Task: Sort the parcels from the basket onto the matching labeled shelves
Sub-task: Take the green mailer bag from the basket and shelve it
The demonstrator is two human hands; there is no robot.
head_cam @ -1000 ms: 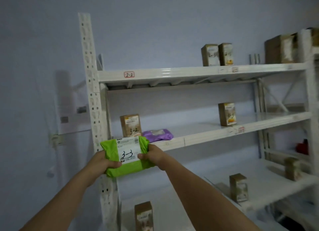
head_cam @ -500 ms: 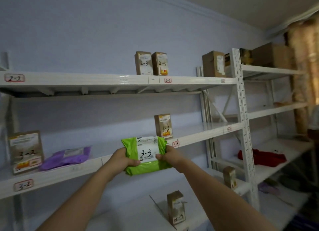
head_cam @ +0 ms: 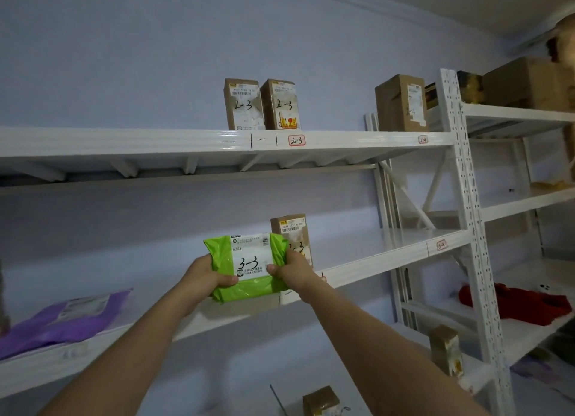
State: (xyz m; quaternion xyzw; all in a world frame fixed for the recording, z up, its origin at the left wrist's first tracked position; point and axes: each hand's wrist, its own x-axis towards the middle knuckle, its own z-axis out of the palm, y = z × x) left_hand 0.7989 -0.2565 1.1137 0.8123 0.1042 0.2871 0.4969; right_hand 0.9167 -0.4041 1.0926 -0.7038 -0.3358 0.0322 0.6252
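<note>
Within 1 s the view has swung right from the 2-2 bay; the green parcel [head_cam: 249,266] marked 3-3 now sits before the brown 3-3 box [head_cam: 294,238]. Left hand [head_cam: 208,274] and right hand [head_cam: 294,271] grip its ends. Placement likely follows.

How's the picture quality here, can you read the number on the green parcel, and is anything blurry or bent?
Head view: dim, bluish light; the handwritten 3-3 on the green plastic parcel, held by the left hand and right hand, reads sharply. The purple plastic mailer at the left edge is smeared. Wide-angle distortion tilts the white perforated shelf upright. Glare streaks the white top shelf edge.
</note>
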